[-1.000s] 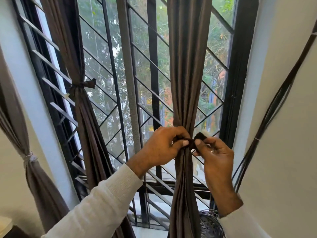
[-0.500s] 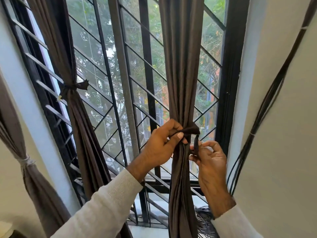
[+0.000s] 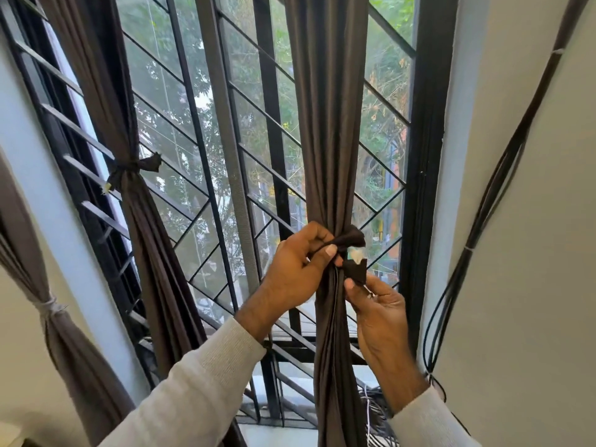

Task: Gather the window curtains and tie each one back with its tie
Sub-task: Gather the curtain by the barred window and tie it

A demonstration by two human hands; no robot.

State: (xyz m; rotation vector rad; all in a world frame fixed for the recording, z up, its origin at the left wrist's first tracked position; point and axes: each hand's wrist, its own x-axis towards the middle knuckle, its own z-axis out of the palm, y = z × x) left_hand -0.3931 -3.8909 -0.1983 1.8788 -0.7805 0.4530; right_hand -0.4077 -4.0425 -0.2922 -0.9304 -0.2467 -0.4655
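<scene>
Head view: left hand (image 3: 298, 272) pinched the tie (image 3: 350, 240) around the gathered curtain (image 3: 329, 156), right hand (image 3: 377, 304) pinched its loose end (image 3: 354, 271); slack risked unwrapping.

One view only: head-worn wide-angle camera, close to window (image 3: 245, 162), facing it and tilted slightly upward along grille. Gathered curtain (image 3: 325, 124) fills centre, very near lens. Both forearms enter from bottom edge, left hand (image 3: 296, 269) and right hand (image 3: 380, 308) meeting at mid-frame. Wide lens bows side walls outward. No second view to share scene.
</scene>
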